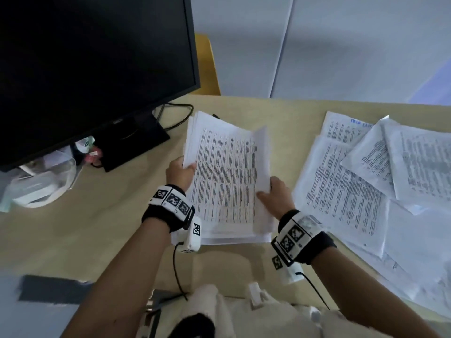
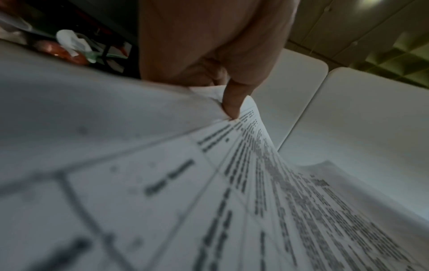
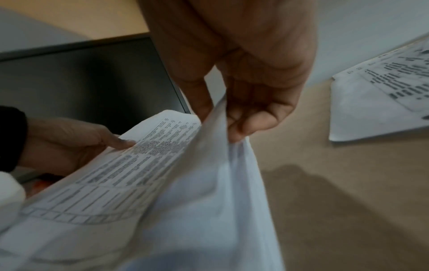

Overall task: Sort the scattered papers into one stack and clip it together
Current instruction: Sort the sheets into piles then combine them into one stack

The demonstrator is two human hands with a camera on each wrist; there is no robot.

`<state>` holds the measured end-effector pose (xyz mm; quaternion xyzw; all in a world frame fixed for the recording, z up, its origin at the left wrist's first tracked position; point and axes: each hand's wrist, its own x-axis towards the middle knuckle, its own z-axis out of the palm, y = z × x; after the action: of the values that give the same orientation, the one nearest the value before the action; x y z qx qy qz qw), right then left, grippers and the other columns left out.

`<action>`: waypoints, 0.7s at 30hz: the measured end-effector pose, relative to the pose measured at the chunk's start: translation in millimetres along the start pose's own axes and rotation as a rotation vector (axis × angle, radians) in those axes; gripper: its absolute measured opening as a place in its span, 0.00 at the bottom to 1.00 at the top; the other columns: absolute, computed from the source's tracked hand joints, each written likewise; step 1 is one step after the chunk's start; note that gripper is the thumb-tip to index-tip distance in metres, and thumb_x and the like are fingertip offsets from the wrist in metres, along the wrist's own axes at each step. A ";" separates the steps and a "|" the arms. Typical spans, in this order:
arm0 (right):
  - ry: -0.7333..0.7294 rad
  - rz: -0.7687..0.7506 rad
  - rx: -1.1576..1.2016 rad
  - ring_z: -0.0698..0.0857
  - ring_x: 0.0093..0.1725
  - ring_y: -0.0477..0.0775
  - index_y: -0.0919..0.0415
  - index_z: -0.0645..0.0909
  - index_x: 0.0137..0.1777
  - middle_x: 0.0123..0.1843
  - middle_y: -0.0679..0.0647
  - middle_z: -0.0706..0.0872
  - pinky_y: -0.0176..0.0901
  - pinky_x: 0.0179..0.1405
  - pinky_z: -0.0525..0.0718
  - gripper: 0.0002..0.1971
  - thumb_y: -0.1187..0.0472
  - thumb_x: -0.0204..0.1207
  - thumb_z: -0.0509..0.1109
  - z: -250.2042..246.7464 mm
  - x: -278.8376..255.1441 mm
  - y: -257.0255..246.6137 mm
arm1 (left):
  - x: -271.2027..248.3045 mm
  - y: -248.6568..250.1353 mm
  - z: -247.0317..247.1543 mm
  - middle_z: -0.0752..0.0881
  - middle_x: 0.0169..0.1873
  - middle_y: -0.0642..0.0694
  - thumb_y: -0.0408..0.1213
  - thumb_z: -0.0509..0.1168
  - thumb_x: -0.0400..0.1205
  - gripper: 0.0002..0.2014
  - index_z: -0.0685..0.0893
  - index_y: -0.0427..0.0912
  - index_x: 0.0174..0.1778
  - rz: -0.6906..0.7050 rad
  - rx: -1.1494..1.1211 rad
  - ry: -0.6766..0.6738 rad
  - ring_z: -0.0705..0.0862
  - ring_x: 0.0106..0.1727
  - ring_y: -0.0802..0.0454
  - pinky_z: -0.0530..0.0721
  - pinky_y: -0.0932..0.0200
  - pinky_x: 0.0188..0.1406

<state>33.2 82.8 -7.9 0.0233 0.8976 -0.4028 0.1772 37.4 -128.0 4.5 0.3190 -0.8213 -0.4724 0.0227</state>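
A thick stack of printed papers (image 1: 227,176) is held above the beige desk (image 1: 85,215) between both hands. My left hand (image 1: 180,173) grips its left edge, thumb on the top sheet. My right hand (image 1: 273,193) pinches the right edge, which curls upward. In the left wrist view the thumb (image 2: 232,102) presses on the printed stack (image 2: 209,201). In the right wrist view the right-hand fingers (image 3: 250,126) pinch the white sheets (image 3: 185,183), and the left hand (image 3: 76,144) shows beyond. Loose printed sheets (image 1: 380,181) lie scattered on the right. I see no clip.
A black monitor (image 1: 92,69) on its stand fills the left rear, with cables behind. A plastic bag with small items (image 1: 41,181) sits under the screen. Grey partition walls (image 1: 341,45) close the back. A dark strip (image 1: 53,289) lies at the desk's near left.
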 end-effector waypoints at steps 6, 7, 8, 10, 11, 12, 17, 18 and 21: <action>-0.029 0.087 -0.163 0.74 0.47 0.56 0.65 0.71 0.46 0.45 0.58 0.75 0.44 0.43 0.74 0.08 0.65 0.72 0.67 11.3 2.0 14.8 | 4.9 -27.0 6.9 0.71 0.70 0.35 0.37 0.62 0.81 0.22 0.72 0.37 0.72 -0.194 0.243 0.010 0.69 0.71 0.37 0.74 0.50 0.64; -0.024 0.101 -0.160 0.75 0.53 0.58 0.67 0.71 0.54 0.51 0.58 0.75 0.45 0.50 0.75 0.13 0.65 0.72 0.67 12.9 3.0 16.6 | 3.5 -28.2 8.9 0.65 0.72 0.35 0.38 0.64 0.80 0.26 0.67 0.37 0.74 -0.245 0.279 -0.011 0.65 0.73 0.37 0.71 0.47 0.66; -0.031 0.129 -0.151 0.75 0.59 0.59 0.68 0.69 0.60 0.57 0.59 0.74 0.47 0.57 0.76 0.18 0.65 0.72 0.67 14.1 3.0 16.6 | 0.7 -28.5 10.7 0.62 0.73 0.36 0.40 0.65 0.79 0.29 0.63 0.36 0.74 -0.276 0.306 -0.034 0.62 0.74 0.37 0.70 0.46 0.68; -0.043 0.170 -0.158 0.72 0.65 0.63 0.69 0.67 0.65 0.65 0.62 0.69 0.52 0.67 0.73 0.22 0.63 0.73 0.66 19.9 2.1 13.9 | -4.7 -28.1 16.4 0.59 0.74 0.37 0.42 0.66 0.79 0.33 0.59 0.34 0.75 -0.280 0.349 -0.072 0.60 0.75 0.38 0.66 0.45 0.71; -0.051 0.170 -0.181 0.70 0.66 0.64 0.69 0.66 0.66 0.67 0.63 0.68 0.54 0.70 0.71 0.21 0.62 0.75 0.64 23.8 0.6 12.1 | -5.3 -30.1 20.6 0.58 0.74 0.37 0.42 0.66 0.79 0.33 0.58 0.33 0.75 -0.268 0.370 -0.084 0.60 0.75 0.37 0.65 0.45 0.72; -0.063 0.164 -0.208 0.68 0.67 0.65 0.69 0.66 0.66 0.68 0.63 0.66 0.55 0.71 0.69 0.21 0.60 0.77 0.63 27.9 -1.0 9.3 | -6.2 -30.7 23.4 0.57 0.74 0.37 0.42 0.65 0.80 0.33 0.57 0.34 0.75 -0.259 0.392 -0.094 0.60 0.74 0.37 0.65 0.45 0.72; -0.074 0.229 -0.033 0.79 0.56 0.63 0.72 0.70 0.62 0.60 0.65 0.77 0.52 0.55 0.82 0.21 0.57 0.76 0.64 32.2 10.1 3.5 | -2.4 -32.0 23.6 0.57 0.73 0.38 0.43 0.67 0.78 0.36 0.56 0.36 0.77 -0.295 0.407 -0.122 0.61 0.73 0.37 0.66 0.44 0.73; -0.089 0.252 0.035 0.81 0.48 0.59 0.73 0.72 0.59 0.53 0.63 0.80 0.47 0.43 0.83 0.19 0.58 0.76 0.64 29.0 12.9 0.8 | -2.3 -31.9 22.5 0.57 0.73 0.38 0.43 0.67 0.78 0.35 0.57 0.36 0.76 -0.299 0.411 -0.125 0.61 0.73 0.37 0.66 0.44 0.72; -0.132 0.253 0.082 0.80 0.40 0.56 0.73 0.75 0.57 0.43 0.59 0.80 0.38 0.29 0.77 0.15 0.64 0.75 0.65 21.4 17.0 -5.1 | -2.1 -35.6 24.8 0.58 0.72 0.38 0.42 0.67 0.78 0.33 0.59 0.35 0.74 -0.286 0.413 -0.109 0.63 0.71 0.36 0.68 0.44 0.71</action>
<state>22.7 62.0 -23.1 0.1171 0.8567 -0.4141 0.2843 48.5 -120.5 -36.7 0.4038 -0.8469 -0.3096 -0.1543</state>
